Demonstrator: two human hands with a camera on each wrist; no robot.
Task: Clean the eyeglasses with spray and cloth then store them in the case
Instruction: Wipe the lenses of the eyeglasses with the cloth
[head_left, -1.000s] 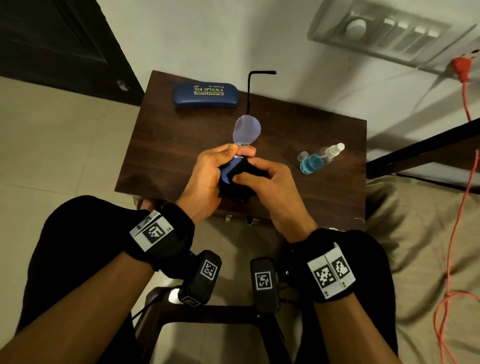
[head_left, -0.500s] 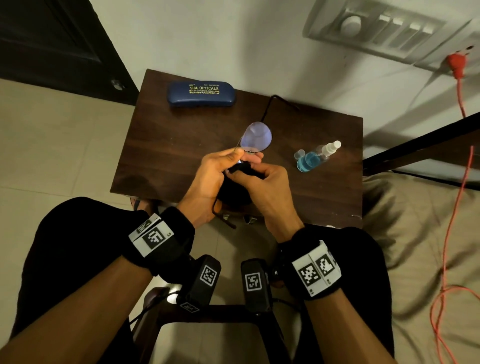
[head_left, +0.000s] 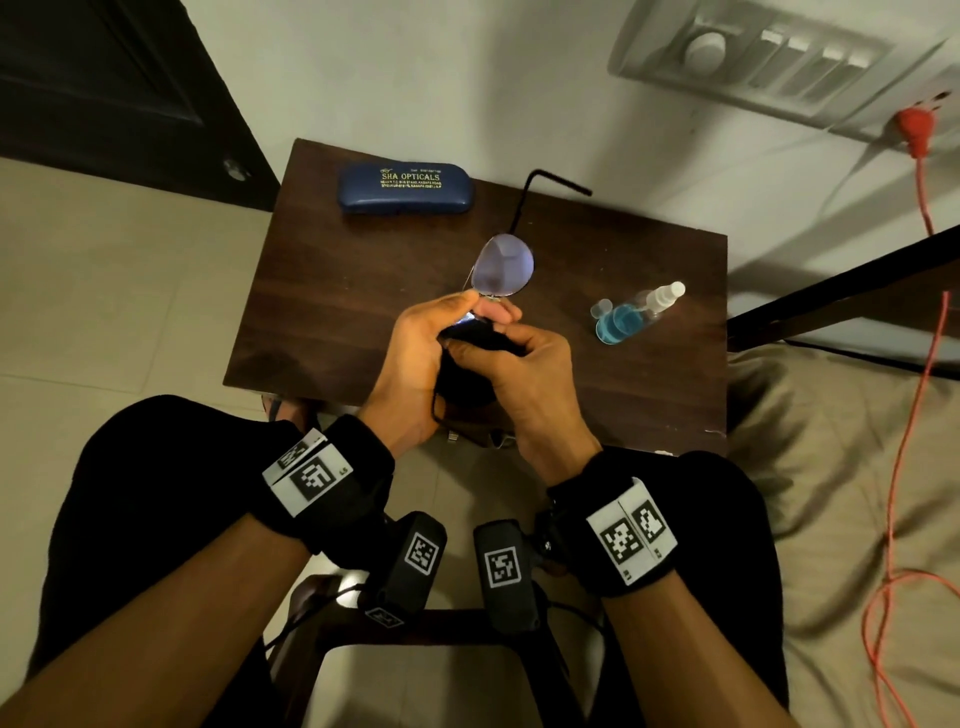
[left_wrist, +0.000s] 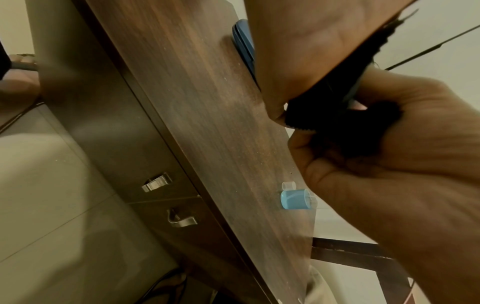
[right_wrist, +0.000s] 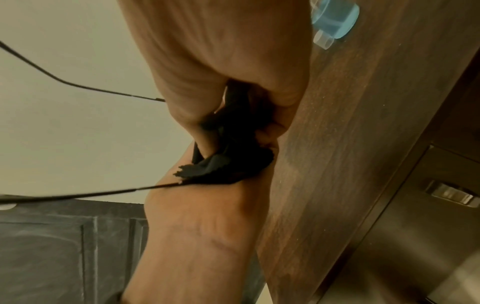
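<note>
Head cam sits up high and looks down and forward over both forearms, so you get the whole dark tabletop, the wall behind it and a bit of floor. Left wrist cam is super close, low by the tabletop's front edge, looking along the left hand across the wood toward the wall. Right wrist cam does the same from the other side, right up against the right hand. All three share the black cloth bunched between the hands, plus the blue spray bottle.
</note>
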